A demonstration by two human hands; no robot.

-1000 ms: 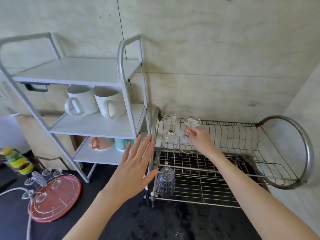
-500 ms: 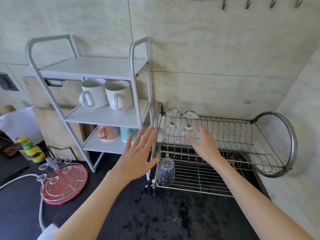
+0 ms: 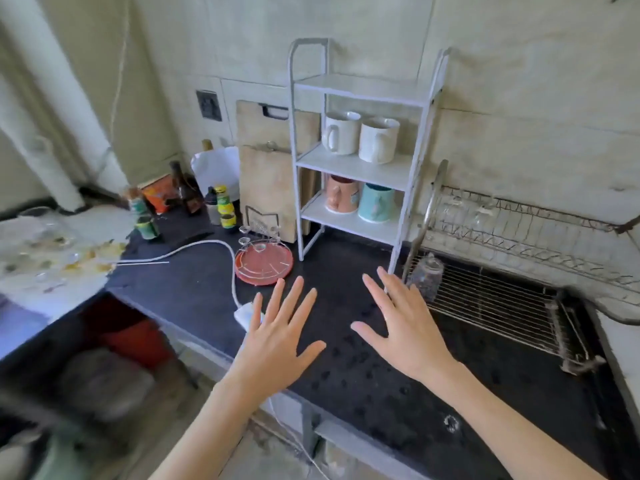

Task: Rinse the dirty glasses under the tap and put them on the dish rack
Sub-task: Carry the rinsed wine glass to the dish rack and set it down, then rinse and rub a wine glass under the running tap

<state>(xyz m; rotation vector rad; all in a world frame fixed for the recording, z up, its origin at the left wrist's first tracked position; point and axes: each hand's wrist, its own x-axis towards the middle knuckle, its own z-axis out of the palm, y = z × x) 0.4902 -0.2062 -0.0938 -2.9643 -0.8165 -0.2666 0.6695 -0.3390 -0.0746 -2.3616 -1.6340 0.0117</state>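
A: Both hands are over the dark surface (image 3: 346, 382). The left hand (image 3: 277, 344) is spread flat, palm down, fingers fanned apart, holding nothing.

B: Same for the right hand (image 3: 401, 327), fingers straight and splayed, nothing in it. Its fingertips point toward the dish rack (image 3: 502, 299) at the surface's right edge.

A: And the glasses? One patterned glass (image 3: 425, 276) stands upside down at the rack's front left corner, just beside the right hand's fingertips.

B: Up on the rack's back rail, two stemmed glasses (image 3: 467, 211) hang inverted, blurred here, hard to make out more.

A: Wet droplets dot the surface between and in front of the hands.

B: Beyond the left hand, a red round tray (image 3: 264, 268) with a wire holder sits near the middle of the surface, and a white cable (image 3: 194, 249) curls past it.

A: Behind that, a white shelf unit (image 3: 360, 161) stands against the back wall, just left of the rack: two white mugs (image 3: 360, 135) on the middle shelf, a pink mug (image 3: 341, 194) and a teal mug (image 3: 375, 202) below.

B: Cutting boards (image 3: 266, 174) lean left of the shelf, and bottles and jars (image 3: 207, 202) cluster at the back left corner.
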